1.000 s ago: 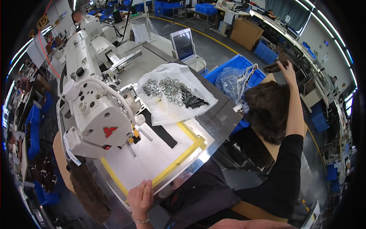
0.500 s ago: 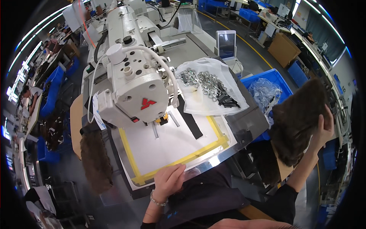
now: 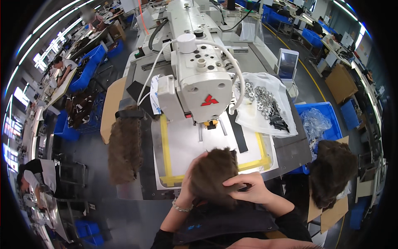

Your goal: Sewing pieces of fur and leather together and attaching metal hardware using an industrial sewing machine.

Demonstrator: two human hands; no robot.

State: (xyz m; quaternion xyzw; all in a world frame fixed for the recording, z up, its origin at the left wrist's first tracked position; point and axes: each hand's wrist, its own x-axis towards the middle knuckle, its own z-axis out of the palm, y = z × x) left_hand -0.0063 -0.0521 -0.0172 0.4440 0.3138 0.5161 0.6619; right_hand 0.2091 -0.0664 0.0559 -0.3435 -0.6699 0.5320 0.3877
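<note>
A brown fur piece (image 3: 211, 174) is held up over the front of the white, yellow-taped work sheet (image 3: 188, 145) of a white sewing machine (image 3: 199, 79). My left hand (image 3: 188, 184) grips its left side, fingers partly hidden behind it. My right hand (image 3: 244, 189) pinches its right side, thumb across the fur. A black strip (image 3: 242, 145) lies on the sheet. Another brown fur piece (image 3: 124, 153) hangs at the table's left. A white cloth (image 3: 253, 120) at the right holds several metal rings and black pieces.
At the right stand a blue bin (image 3: 336, 128) with clear plastic and a cardboard box (image 3: 333, 213) topped with fur (image 3: 331, 170). A screen (image 3: 287, 64) sits behind the cloth. Cardboard (image 3: 111, 110) is at left, with co-workers (image 3: 62, 66) at benches beyond.
My right hand has brought a fur piece from the right-hand pile to the middle. My left hand has left the plate's front edge and now holds it too. The view has turned rightward.
</note>
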